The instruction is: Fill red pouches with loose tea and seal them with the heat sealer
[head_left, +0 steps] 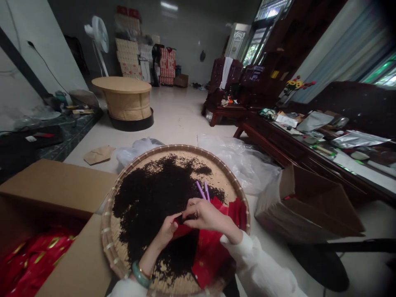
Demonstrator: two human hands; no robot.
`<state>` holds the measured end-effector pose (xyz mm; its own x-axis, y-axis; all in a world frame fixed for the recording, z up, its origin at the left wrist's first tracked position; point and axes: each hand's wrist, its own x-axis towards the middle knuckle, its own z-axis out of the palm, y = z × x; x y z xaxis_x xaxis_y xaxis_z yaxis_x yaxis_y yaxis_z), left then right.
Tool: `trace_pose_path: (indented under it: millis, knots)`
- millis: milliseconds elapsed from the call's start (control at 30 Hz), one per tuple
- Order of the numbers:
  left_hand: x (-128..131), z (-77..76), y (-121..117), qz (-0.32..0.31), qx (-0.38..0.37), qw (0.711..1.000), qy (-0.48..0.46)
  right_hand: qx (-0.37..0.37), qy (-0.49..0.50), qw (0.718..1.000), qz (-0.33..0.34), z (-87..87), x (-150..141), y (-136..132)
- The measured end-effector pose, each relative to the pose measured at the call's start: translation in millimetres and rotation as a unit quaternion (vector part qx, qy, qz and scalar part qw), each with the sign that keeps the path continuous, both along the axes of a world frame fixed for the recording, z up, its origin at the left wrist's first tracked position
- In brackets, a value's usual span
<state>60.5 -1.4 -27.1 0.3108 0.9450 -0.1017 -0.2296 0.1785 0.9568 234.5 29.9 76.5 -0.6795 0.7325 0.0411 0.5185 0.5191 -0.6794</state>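
Note:
A round woven bamboo tray (107, 235) holds a wide heap of dark dried tea leaves (145, 202). Over its middle, my left hand (166, 232) grips a small red packet (182, 230) between thumb and fingers. My right hand (206, 214) is pinched at the packet's mouth, with dark leaves showing by its fingertips. How much the packet holds is hidden. Flat red packets (213, 251) lie under my right forearm, and more stand at the tray's right rim. Two purple sticks, perhaps pens or tong arms (202, 190), rest just beyond my right hand.
An open cardboard box (58, 185) with shiny red packets (40, 260) stands at left. To the right is an open brown bag-like carton (297, 206). Clear plastic (238, 161) lies behind the tray. A cluttered dark wooden table (309, 144) runs along the right.

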Motion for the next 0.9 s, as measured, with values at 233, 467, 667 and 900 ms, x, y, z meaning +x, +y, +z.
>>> trace_pose_path:
  millis: [233,467,667,900]
  knots:
    - [0.0,-5.4,1.5,-0.014,0.022,0.998,-0.057,-0.080,0.120,0.989,-0.037,-3.3,-0.4,2.9]
    - [-2.8,-10.6,-0.2,0.007,0.007,0.996,-0.084,-0.187,0.214,0.955,-0.079,-12.6,3.4,10.8]
    - [-6.9,-3.2,-1.0,0.009,-0.019,0.997,-0.076,0.022,0.202,0.955,-0.217,-13.8,8.2,12.6]
    - [-4.7,-8.3,0.1,0.032,-0.014,0.994,-0.106,0.115,0.013,0.991,0.074,8.1,-8.9,-18.3]
